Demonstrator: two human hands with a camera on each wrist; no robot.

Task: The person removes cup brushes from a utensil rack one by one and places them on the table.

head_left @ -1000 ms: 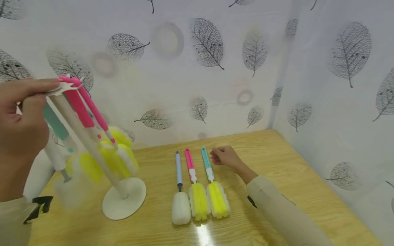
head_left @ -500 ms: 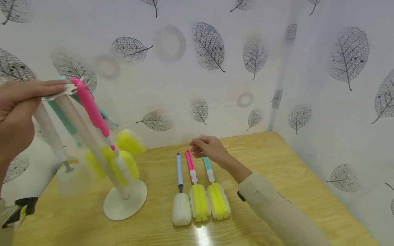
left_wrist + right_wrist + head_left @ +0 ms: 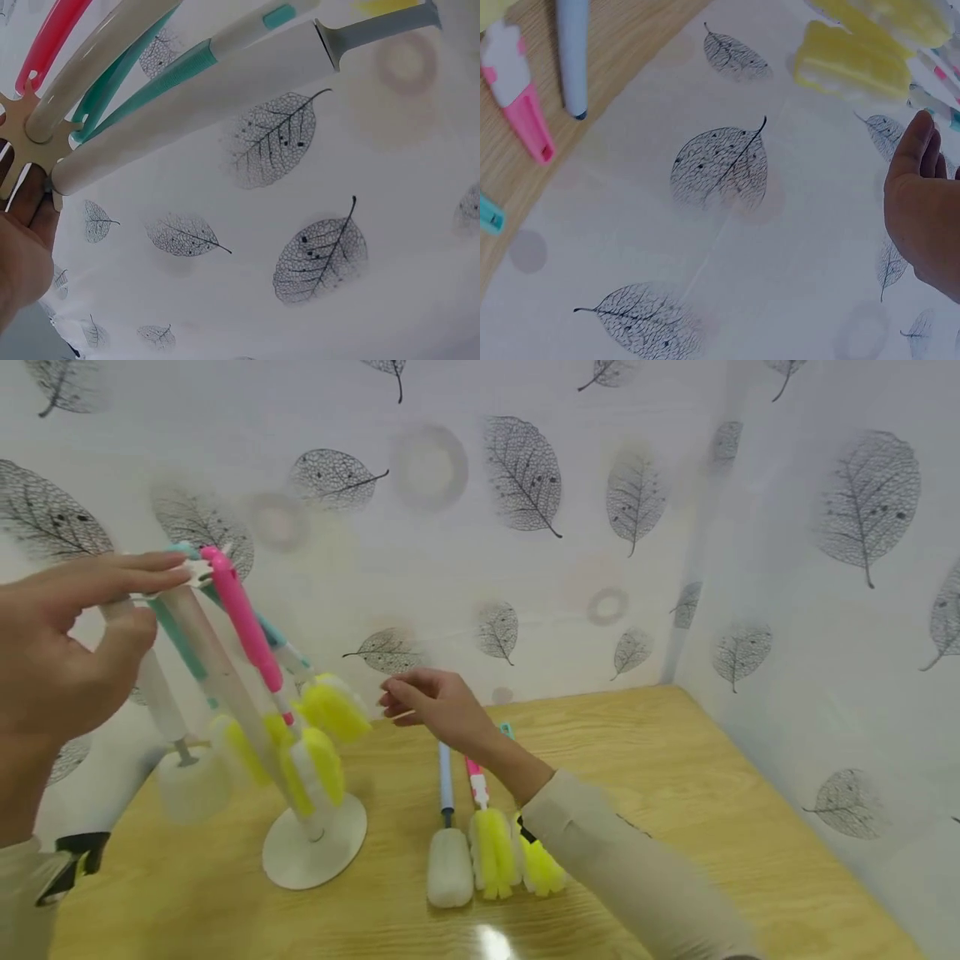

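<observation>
A left hand (image 3: 78, 639) pinches the top of a white, round-based stand (image 3: 281, 864), fingers above, thumb below. A right hand (image 3: 446, 706), fingers loosely bent and holding nothing, is near a hanging teal-handled, yellow-sponge brush (image 3: 330, 708). On the wood-grained table (image 3: 712, 760) lie a blue-handled, white-sponge brush (image 3: 450, 870) and two yellow-sponge brushes (image 3: 493, 856).

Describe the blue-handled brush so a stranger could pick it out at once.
On the wooden table, look right of the round-based white stand, where three brushes lie side by side. The blue-handled brush is leftmost, nearest that stand. Its head is plain white, while the pink-handled brush and the teal-handled brush next along both show yellow.
</observation>
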